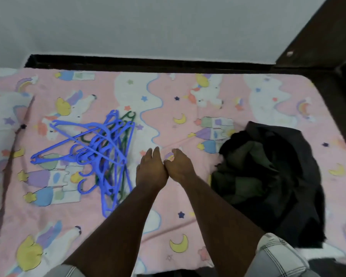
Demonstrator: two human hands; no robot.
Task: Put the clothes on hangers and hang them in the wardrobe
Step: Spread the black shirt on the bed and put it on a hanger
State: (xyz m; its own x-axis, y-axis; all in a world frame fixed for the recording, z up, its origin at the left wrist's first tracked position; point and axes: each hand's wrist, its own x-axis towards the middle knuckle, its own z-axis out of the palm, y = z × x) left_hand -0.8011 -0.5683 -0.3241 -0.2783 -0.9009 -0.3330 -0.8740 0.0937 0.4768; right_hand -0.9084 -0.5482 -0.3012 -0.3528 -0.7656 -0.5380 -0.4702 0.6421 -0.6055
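1. Hands meet over the middle of the bed (168,120); the left hand (151,170) and the right hand (180,166) touch side by side.
2. Grip of each hand: the left fingers are nearly straight, the right fingers loosely bent, and neither holds anything.
3. Hangers (100,152), mostly blue with some green, lie in a tangled heap just to the left of the left hand, apart from it.
4. Clothes (268,176), dark, lie in a pile to the right of the right hand, near it but not touched.
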